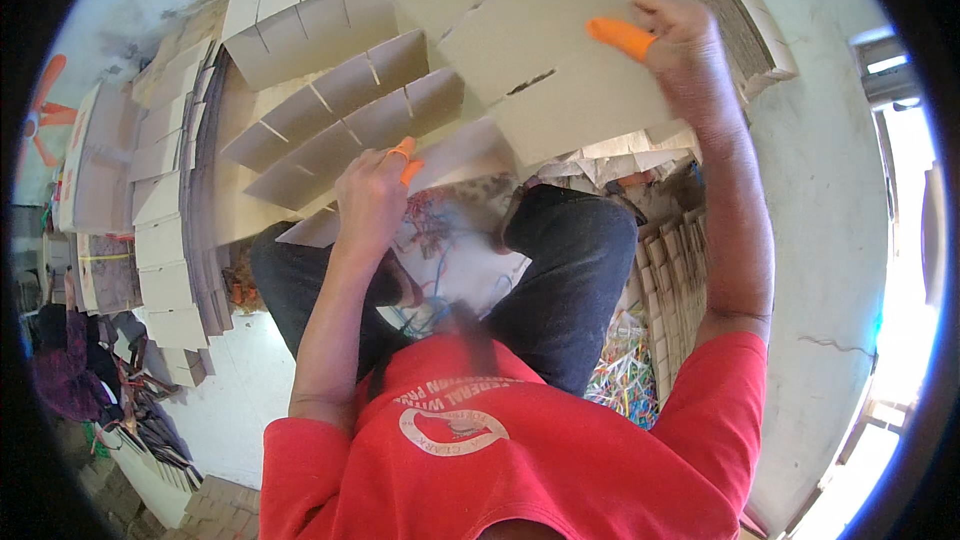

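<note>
Sheet (580, 60): upper centre of the frame, tilted, its slits (531, 82) showing.
Right hand (675, 35): upper right, at the sheet's edge; thumb and 1 finger stand apart; cannot tell how firm the grip is.
Left hand (375, 180): centre, fingers curled by the strips (345, 100); cannot tell whether it pinches.
Slits: probably weak lines; best kept unbent.
Edge: likely steadier supported at 2 sides.
</note>
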The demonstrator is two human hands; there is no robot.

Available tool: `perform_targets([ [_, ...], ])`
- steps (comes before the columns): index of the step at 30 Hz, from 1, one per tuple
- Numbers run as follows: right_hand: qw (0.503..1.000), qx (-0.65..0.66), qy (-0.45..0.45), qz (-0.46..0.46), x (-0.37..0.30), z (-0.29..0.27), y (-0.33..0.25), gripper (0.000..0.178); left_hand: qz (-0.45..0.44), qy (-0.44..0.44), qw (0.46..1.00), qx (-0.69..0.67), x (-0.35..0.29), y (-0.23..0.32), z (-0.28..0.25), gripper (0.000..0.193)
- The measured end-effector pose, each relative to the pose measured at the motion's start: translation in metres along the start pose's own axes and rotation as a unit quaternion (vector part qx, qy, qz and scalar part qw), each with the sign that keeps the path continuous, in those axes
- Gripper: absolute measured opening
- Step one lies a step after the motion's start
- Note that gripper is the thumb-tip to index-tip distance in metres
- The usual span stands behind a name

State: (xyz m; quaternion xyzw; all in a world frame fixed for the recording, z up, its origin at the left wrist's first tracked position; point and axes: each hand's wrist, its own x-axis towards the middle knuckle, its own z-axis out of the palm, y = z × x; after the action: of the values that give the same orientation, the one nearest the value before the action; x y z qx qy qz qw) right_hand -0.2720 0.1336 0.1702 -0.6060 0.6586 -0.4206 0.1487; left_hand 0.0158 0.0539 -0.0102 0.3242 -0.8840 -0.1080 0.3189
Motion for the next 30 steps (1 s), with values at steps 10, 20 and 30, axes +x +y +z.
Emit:
perform_targets([
  [10,0.991,-0.074,-0.058,-0.09,0.018,0.063,0.013,0.044,-0.005,0.011,0.998,-0.054,0.006,-0.001,0.007,0.018],
  [20,0.977,-0.108,-0.166,-0.084,0.022,0.11,0.018,0.03,0.004,-0.007,0.998,-0.059,0.013,-0.001,0.009,0.023],
  [30,0.937,-0.263,-0.228,-0.023,0.022,0.127,0.001,0.053,-0.043,-0.019,0.998,-0.045,0.016,-0.008,0.008,0.03],
])
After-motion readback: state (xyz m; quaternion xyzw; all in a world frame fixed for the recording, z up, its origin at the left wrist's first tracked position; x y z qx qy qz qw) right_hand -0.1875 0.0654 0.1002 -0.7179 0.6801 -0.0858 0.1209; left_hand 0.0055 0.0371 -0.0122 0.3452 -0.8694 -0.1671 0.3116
